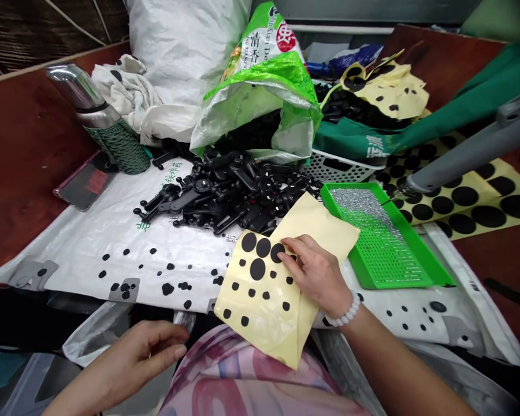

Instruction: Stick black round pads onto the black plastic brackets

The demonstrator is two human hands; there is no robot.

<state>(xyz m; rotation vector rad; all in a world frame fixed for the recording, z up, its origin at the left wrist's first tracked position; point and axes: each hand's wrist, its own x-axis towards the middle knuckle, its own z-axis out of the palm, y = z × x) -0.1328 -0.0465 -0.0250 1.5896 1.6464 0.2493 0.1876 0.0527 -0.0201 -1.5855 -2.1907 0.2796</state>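
Note:
A pale yellow backing sheet [260, 306] with black round stickers lies at the table's front edge, hanging partly over my lap. My right hand [318, 274], wearing a white bead bracelet [346, 312], is closed, with thumb and forefinger on a black round sticker [277, 252] at the sheet's upper right. Whether that sticker has lifted off, I cannot tell. A plain yellow sheet [325, 222] lies partly beneath this hand. In front of the table edge hovers my left hand [153, 349], fingers loosely bent and thumb apart, holding nothing visible.
Black plastic arm-like parts [234, 190] lie heaped before an open green bag [264, 98]. At right is a green tray [372, 237] of small metal pieces, with a grey metal arm [472, 138] above. A flask [108, 127] and a phone [86, 182] are at left.

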